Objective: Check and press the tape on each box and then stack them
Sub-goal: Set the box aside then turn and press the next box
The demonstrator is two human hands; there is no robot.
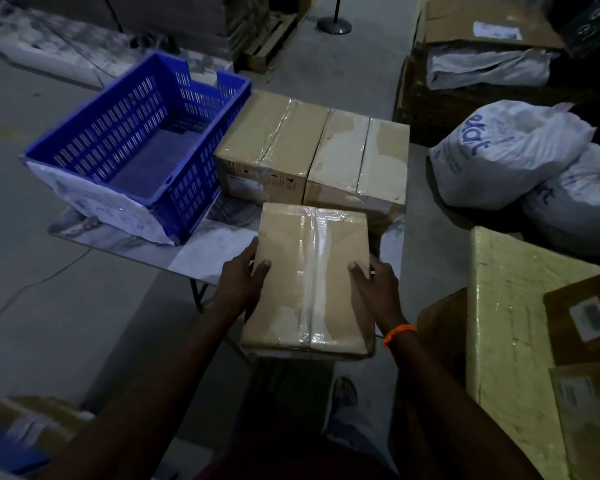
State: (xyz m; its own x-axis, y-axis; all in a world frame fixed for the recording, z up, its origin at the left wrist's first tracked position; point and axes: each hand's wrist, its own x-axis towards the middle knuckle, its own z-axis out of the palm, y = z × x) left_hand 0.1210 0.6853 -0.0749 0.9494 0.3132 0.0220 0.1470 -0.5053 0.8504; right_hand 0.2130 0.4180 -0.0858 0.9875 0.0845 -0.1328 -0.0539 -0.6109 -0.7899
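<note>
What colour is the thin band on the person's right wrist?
Orange: the thin orange wristband shows best in the head view.

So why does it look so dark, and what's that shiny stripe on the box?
In the head view the room is dimly lit; the stripe is glare on the clear tape of the nearest box; the bottom-left corner is blurred.

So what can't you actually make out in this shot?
All from the head view:
Most fingers of the left hand and right hand: behind the sides of the held box.
Whether that box rests on the table: its underside is hidden.
Print on the rear left box: too small, dim.
Writing on the paper label of the blue crate: blurred.
</note>
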